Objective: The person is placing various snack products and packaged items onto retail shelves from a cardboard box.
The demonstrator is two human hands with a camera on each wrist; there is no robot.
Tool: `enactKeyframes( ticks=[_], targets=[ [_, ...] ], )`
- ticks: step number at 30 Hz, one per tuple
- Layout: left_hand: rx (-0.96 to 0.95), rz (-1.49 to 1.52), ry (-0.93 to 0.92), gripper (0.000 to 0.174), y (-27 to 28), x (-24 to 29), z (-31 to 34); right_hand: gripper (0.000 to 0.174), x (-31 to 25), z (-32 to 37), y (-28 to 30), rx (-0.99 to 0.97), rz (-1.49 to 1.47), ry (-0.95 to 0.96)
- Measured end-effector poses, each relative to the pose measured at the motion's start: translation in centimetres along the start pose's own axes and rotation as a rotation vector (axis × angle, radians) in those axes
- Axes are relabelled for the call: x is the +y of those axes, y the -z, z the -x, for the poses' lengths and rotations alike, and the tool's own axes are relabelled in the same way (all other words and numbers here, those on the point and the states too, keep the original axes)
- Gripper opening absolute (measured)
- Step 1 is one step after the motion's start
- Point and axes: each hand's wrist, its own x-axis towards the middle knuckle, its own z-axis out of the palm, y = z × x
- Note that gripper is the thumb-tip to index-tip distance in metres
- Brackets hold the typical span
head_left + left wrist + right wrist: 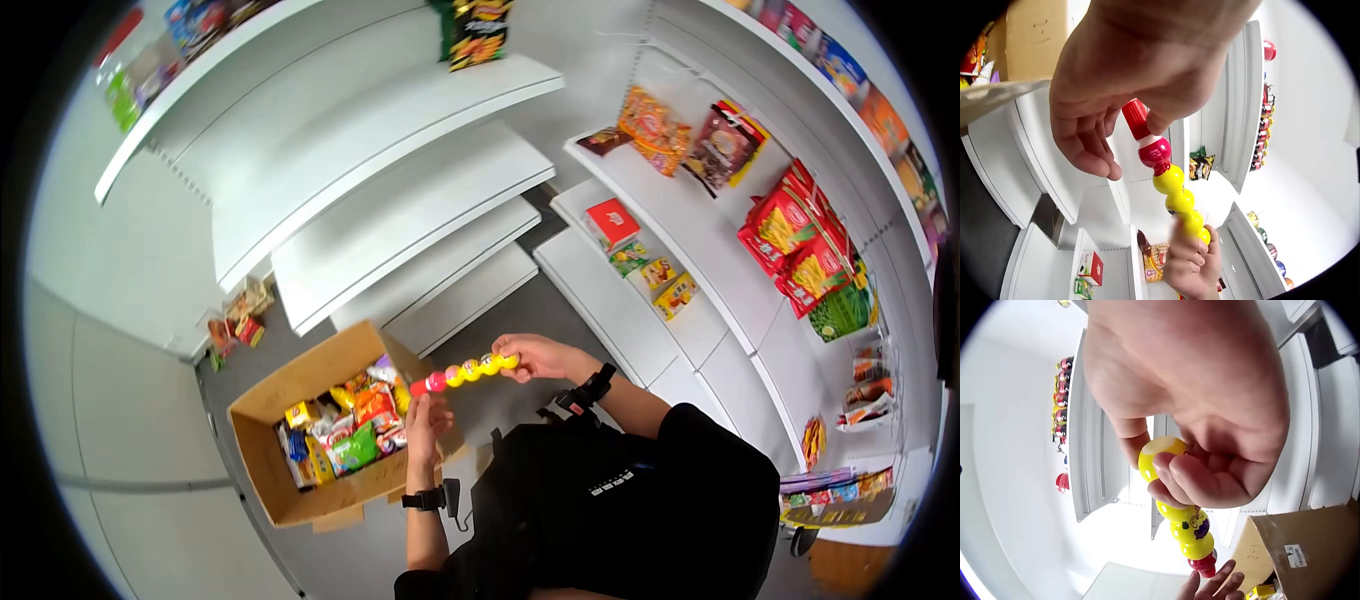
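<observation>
A bottle shaped like a row of balls (455,376), yellow along most of its length with a pink-red ball and a ribbed red cap (1137,119), is held between both hands. My right hand (545,357) pinches its yellow end, fingers curled around the last ball in the right wrist view. At the other end, my left hand (428,425) holds the red cap between thumb and fingers. Small printed pictures (1199,525) show on the yellow balls. Just left of the left hand stands an open cardboard box (350,507), filled with bagged and boxed snacks (352,450).
White shelves (400,170) rise ahead, with a dark snack bag (480,35) on the upper one. Shelves on the right carry red snack bags (790,235), orange packets (655,130) and small boxes (612,222). More packets (243,318) lie on the floor behind the box.
</observation>
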Motion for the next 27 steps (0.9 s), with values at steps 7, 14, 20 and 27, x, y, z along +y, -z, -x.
enactKeyframes(
  ticks=[7, 14, 20, 27],
  targets=[
    [-0.241, 0.004, 0.008, 0.033, -11.4, -0.3, -3.2, 0.014, -3.3, 10.1, 6.5, 0.08, -0.042, 0.096],
    [-0.373, 0.025, 0.092, 0.033, -23.4, -0.7, -4.9, 0.025, -5.0, 18.0, 12.4, 0.104, 0.094, 0.213],
    [-0.425, -0.013, 0.152, 0.032, -28.4, -0.1, -5.6, 0.041, -5.0, 23.1, 13.8, 0.257, 0.027, 0.241],
    [-0.504, -0.075, 0.146, 0.029, -32.8, 0.1, -9.3, 0.045, -5.0, 25.4, 17.4, 0.284, -0.013, 0.382]
  ],
)
